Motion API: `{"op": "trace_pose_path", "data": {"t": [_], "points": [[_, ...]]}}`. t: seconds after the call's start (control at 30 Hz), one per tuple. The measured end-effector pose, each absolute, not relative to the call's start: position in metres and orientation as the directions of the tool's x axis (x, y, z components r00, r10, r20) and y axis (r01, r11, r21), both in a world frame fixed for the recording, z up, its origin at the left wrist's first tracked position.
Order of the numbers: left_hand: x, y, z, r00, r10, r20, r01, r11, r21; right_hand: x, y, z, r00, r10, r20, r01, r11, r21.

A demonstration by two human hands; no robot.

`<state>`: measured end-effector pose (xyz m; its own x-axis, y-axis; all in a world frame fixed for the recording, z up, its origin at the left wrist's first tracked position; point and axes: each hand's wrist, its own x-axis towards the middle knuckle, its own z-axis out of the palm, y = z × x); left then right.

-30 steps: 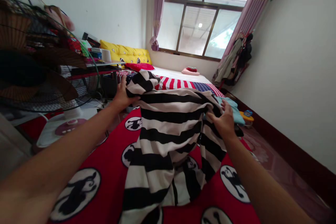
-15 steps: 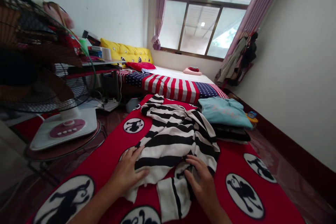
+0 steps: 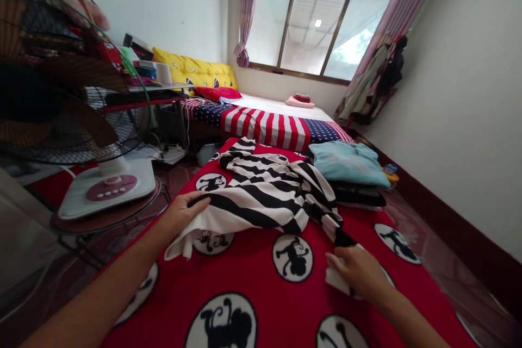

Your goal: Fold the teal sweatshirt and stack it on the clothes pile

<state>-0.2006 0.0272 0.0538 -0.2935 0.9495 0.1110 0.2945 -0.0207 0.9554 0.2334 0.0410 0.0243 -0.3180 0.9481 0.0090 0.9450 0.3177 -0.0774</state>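
A black-and-white striped long-sleeved top [image 3: 256, 201] lies rumpled on a red blanket [image 3: 261, 288] printed with white circles and dark monkey figures. My left hand [image 3: 190, 209] is closed on the top's left edge, lifting it slightly so the hem drapes below. On the right, my right hand [image 3: 359, 272] grips the end of a sleeve, pulled out toward me; the white cuff shows under my fingers. Past the top's right side lies a stack of folded clothes with a light blue garment [image 3: 348, 163] uppermost and dark ones beneath.
An electric fan [image 3: 108, 185] stands on a round stool [image 3: 110, 215] at the left. Behind is a bed with a flag-patterned cover [image 3: 265, 128] and a yellow cushion [image 3: 196, 70]. Clothes [image 3: 375, 79] hang by the right wall. A cluttered desk [image 3: 163, 87] stands behind the fan.
Both hands have moved apart. The left has taken hold of the top's edge and drawn it left; the right has gripped the sleeve and carried its cuff out to the right.
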Motion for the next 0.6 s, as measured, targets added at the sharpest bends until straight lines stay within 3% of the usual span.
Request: {"op": "trace_pose_path", "data": {"t": [0.1,0.3,0.43,0.5,0.6], "points": [[-0.195,0.034,0.065,-0.258,0.966,0.004,0.109,0.024,0.994,0.243,0.051,0.025,-0.220,0.966,0.137,0.959,0.240,-0.152],[-0.177,0.044,0.084,-0.252,0.967,-0.023,-0.040,0.014,0.999,0.161,0.064,-0.012,-0.080,0.995,0.058,0.787,0.099,-0.609],[-0.173,0.048,0.092,-0.261,0.965,-0.026,-0.083,0.004,0.997,0.118,0.084,-0.023,0.140,0.979,0.147,0.419,0.076,-0.905],[-0.174,0.050,0.093,-0.298,0.954,-0.025,-0.094,-0.003,0.996,0.111,0.092,-0.020,0.166,0.978,0.129,0.246,0.085,-0.965],[-0.181,0.053,0.094,-0.350,0.937,-0.001,-0.071,-0.025,0.997,0.122,0.097,-0.005,0.188,0.974,0.128,0.133,0.104,-0.986]]}}
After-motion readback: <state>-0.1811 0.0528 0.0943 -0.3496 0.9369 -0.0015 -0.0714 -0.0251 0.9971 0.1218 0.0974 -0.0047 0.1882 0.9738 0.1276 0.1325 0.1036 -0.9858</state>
